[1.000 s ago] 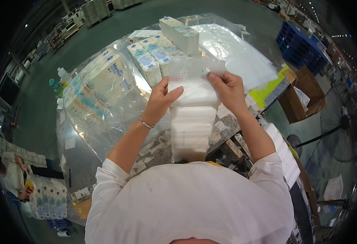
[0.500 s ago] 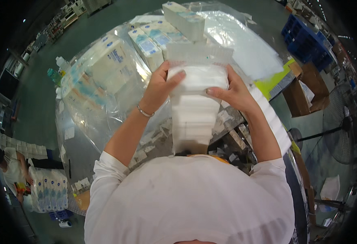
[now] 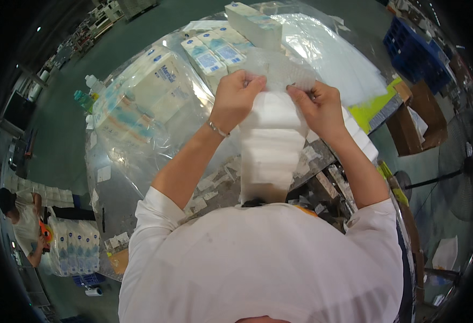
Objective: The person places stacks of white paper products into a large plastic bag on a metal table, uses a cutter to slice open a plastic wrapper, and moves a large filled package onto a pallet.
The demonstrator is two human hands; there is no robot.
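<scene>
A long row of soft white packs (image 3: 273, 137), seemingly tissue packs, runs from near my body toward the middle of the table. At its far end stands the loose translucent plastic film (image 3: 285, 67) of a bag mouth. My left hand (image 3: 236, 97) is closed, pinching the film's left part between thumb and fingers. Opposite it, my right hand (image 3: 322, 107) pinches the right part, thumb pointing inward. A small gap separates the two thumbs. Printed white and blue tissue packs (image 3: 209, 55) lie just beyond my left hand.
Film-wrapped tissue packs (image 3: 142, 102) cover the table's left side. Flat plastic bags (image 3: 333, 64) lie at the far right. Beyond the right edge are a cardboard box (image 3: 422, 121), a blue crate (image 3: 414, 54) and a fan (image 3: 454, 167). Another person (image 3: 24, 220) stands at left beside bundled packs (image 3: 75, 245).
Both hands have moved from the sides of the end pack to the film beyond it, drawing closer together and pinching it. The film is now gathered. The person at left has straightened.
</scene>
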